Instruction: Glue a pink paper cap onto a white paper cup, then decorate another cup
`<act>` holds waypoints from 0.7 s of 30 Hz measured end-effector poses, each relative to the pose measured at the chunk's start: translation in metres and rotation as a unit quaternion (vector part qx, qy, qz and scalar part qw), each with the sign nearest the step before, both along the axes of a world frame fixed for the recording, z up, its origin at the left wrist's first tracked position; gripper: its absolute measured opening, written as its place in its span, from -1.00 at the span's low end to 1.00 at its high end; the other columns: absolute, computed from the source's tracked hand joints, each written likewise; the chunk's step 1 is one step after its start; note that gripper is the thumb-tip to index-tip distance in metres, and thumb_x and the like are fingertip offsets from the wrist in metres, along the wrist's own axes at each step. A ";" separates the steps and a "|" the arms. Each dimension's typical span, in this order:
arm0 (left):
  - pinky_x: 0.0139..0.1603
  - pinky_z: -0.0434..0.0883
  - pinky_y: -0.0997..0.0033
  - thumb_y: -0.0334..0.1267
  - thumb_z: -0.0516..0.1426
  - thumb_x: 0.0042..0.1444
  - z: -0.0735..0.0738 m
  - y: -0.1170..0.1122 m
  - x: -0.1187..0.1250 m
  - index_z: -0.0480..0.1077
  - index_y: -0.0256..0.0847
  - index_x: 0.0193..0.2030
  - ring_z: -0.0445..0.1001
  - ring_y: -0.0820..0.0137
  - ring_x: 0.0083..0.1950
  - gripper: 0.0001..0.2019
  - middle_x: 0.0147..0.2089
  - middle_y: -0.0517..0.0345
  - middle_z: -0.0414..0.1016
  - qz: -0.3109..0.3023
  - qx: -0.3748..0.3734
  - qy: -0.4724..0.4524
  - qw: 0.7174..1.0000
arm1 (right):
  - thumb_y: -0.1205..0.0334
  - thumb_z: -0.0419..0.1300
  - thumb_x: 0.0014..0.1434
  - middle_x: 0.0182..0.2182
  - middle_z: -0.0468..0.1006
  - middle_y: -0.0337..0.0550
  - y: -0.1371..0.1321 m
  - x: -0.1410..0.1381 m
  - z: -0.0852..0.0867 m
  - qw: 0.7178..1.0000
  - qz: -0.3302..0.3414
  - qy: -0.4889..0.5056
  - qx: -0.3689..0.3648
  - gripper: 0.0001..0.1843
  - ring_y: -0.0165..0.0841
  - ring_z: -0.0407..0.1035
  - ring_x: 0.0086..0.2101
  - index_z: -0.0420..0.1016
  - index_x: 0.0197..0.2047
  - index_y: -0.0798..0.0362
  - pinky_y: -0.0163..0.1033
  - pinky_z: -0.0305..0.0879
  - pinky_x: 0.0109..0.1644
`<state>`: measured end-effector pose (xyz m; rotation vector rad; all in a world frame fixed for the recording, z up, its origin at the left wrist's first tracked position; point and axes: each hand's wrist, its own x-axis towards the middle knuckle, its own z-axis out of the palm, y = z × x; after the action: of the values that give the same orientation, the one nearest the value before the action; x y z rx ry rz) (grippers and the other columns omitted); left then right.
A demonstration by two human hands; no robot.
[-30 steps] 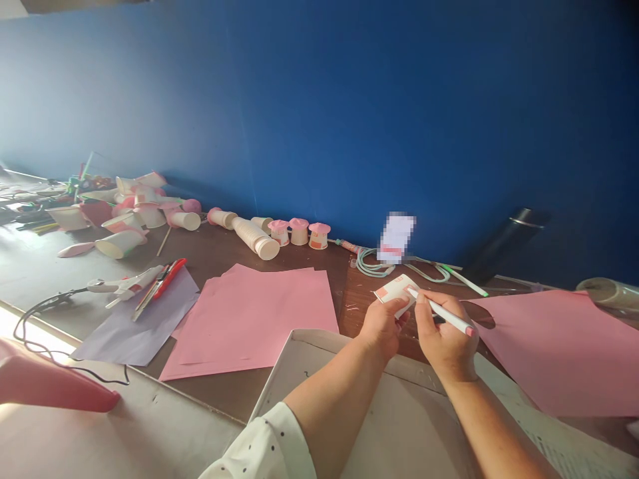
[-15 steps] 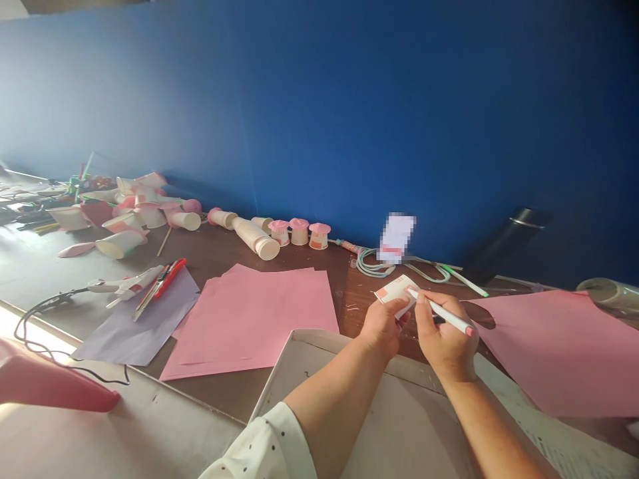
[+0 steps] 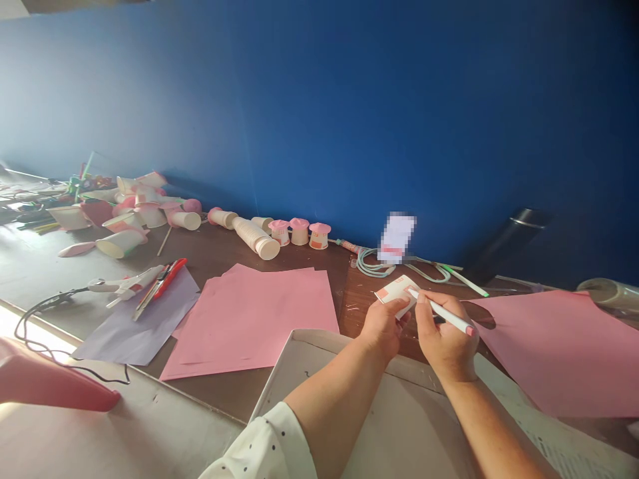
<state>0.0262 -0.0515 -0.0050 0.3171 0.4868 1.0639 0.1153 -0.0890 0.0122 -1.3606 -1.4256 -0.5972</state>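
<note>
My left hand (image 3: 383, 326) is closed around a small white paper cup (image 3: 397, 291), which lies tilted on its side and carries orange-pink marks. In my right hand (image 3: 446, 339) is a white marker pen (image 3: 452, 317) with a pink end pointing back toward me. The pen's tip meets the cup's side, or comes very close to it. Both hands are above the near edge of the brown table (image 3: 349, 299), over the rim of a white box lid (image 3: 319, 342). My fingers hide the cup's lower part.
Pink sheets (image 3: 259, 319) lie left, another pink sheet (image 3: 564, 346) right. A red cutter (image 3: 170, 279) and glue gun (image 3: 132, 285) rest on a lilac sheet (image 3: 144, 332). Behind are pink-topped cups (image 3: 299, 233), stacked cups (image 3: 254, 238), a phone (image 3: 397, 236) and a black bottle (image 3: 504, 243).
</note>
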 end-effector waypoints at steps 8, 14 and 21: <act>0.08 0.37 0.35 -0.36 0.37 -0.20 -0.001 0.001 0.000 0.59 -0.25 -0.14 0.51 0.29 0.00 -0.62 -0.03 -0.01 0.61 0.000 -0.001 -0.008 1.000 | 0.11 0.17 0.32 -0.35 0.68 0.01 0.001 0.001 -0.002 1.000 -0.006 0.002 -0.001 -0.74 -0.19 0.57 -0.33 0.58 -0.25 0.10 -0.19 0.45 -0.25; 0.08 0.38 0.34 -0.36 0.36 -0.18 0.001 0.000 -0.001 0.58 -0.25 -0.17 0.52 0.29 -0.01 -0.66 -0.04 -0.01 0.61 0.002 -0.005 -0.003 1.000 | 0.08 0.16 0.32 -0.34 0.68 0.02 0.000 0.000 -0.001 1.000 -0.004 0.010 -0.007 -0.73 -0.19 0.58 -0.31 0.58 -0.25 0.09 -0.17 0.46 -0.24; 0.09 0.37 0.32 -0.36 0.37 -0.19 0.003 -0.001 -0.002 0.52 -0.24 -0.24 0.52 0.24 0.02 -0.70 -0.05 -0.02 0.59 0.003 -0.009 -0.006 1.000 | 0.08 0.17 0.32 -0.34 0.68 0.03 0.000 0.000 -0.001 1.000 -0.004 0.015 -0.008 -0.73 -0.18 0.58 -0.31 0.58 -0.25 0.08 -0.17 0.47 -0.23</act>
<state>0.0242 -0.0521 -0.0016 0.2928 0.4858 1.0659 0.1153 -0.0890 0.0111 -1.3831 -1.4050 -0.5681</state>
